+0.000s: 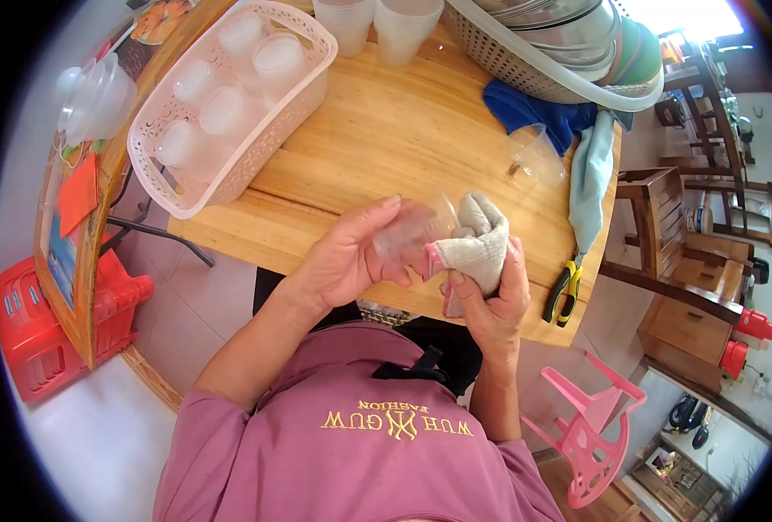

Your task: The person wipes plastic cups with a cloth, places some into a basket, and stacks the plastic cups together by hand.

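Our left hand (338, 257) cradles a clear, round plastic cup (403, 238), presumably for steadiness; our right hand (499, 306) grips a bunched beige, pink-edged cloth (478, 247). We can't tell whether it reaches inside.

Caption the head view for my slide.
Left hand holding a clear cup, right hand a cream cloth, at a wooden table.

forearms (260, 344) angled inward; left hand (344, 257) cupped, turned inward; right hand (494, 304) curled in a grip; both close together
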Action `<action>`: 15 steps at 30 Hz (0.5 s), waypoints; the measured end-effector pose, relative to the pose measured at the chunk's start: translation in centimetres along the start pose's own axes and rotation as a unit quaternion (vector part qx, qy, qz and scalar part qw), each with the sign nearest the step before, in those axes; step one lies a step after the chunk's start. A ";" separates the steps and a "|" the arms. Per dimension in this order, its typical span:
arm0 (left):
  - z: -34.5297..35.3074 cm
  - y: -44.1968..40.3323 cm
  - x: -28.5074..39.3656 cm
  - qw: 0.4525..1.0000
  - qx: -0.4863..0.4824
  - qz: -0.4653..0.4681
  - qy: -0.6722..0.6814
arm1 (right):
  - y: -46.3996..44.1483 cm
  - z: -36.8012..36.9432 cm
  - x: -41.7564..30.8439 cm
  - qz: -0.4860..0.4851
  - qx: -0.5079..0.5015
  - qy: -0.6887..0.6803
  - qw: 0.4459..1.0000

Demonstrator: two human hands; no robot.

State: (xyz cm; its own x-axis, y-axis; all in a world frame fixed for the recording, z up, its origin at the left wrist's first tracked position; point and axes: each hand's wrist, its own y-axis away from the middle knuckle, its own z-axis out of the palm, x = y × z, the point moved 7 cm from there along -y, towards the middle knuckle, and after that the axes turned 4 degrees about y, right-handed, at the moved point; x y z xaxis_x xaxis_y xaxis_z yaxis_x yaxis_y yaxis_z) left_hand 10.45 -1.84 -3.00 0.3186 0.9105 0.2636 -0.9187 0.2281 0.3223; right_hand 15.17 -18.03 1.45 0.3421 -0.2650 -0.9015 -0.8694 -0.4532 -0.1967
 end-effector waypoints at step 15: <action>2.2 1.1 1.2 0.909 0.023 0.133 -0.393 | -0.3 -0.1 -1.4 -0.017 0.006 0.010 1.000</action>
State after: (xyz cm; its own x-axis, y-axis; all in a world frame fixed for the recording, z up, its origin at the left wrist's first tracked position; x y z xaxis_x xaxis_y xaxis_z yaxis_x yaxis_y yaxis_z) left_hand 10.35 -1.29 -0.37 0.1721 0.3989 0.9007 -0.9826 0.0045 0.1857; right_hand 15.05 -17.64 2.80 0.3778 -0.2661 -0.8868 -0.8613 -0.4526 -0.2311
